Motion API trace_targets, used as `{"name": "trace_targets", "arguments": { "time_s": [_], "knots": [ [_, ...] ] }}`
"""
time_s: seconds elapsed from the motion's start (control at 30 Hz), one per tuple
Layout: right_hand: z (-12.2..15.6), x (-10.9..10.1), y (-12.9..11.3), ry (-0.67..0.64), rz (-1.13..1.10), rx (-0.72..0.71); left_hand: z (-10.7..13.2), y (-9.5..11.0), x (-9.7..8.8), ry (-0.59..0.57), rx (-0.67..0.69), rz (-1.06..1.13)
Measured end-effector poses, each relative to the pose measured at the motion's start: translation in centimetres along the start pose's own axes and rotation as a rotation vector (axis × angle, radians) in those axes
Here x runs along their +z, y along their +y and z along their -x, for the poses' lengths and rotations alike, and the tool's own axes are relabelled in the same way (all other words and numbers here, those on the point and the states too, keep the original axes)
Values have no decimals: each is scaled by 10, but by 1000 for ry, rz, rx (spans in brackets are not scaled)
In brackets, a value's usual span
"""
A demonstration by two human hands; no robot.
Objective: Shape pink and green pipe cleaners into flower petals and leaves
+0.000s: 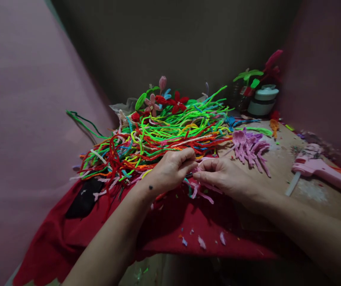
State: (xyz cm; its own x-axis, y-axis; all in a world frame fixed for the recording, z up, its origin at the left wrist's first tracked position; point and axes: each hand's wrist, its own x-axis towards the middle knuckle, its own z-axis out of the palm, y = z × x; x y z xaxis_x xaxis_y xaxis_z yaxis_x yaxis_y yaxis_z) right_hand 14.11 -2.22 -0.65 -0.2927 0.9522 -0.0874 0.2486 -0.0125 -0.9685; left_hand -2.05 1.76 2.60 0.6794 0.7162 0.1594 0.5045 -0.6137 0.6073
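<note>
My left hand and my right hand are close together over the red cloth, fingers pinched. Between them shows a pink pipe cleaner, mostly covered by the fingers. A small dark thing lies at my right thumb tip; its kind cannot be made out. Just below the hands are bent pink pipe-cleaner pieces. Behind my left hand spreads a big heap of green, red, orange and yellow pipe cleaners. Right of the heap lies a bunch of looped pink pipe-cleaner pieces.
A pink glue gun with a glue stick lies on the brown board at right. A white-lidded jar stands behind. Pipe-cleaner flowers rest atop the heap. On the red cloth are fluff scraps and a black flat item.
</note>
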Motion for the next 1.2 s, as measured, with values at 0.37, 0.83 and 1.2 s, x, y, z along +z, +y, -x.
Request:
{"name": "trace_targets", "arguments": {
  "time_s": [0.37, 0.83, 1.2],
  "knots": [
    [2, -2, -5, 1, 145, -139, -1, -1, 1, -13, 15, -6],
    [-7, -9, 3, 338, 106, -177, -4, 1, 20, 6, -109, 113],
    [-10, -9, 3, 356, 136, -194, 2, -1, 22, 254, 327, -820]
  ]
}}
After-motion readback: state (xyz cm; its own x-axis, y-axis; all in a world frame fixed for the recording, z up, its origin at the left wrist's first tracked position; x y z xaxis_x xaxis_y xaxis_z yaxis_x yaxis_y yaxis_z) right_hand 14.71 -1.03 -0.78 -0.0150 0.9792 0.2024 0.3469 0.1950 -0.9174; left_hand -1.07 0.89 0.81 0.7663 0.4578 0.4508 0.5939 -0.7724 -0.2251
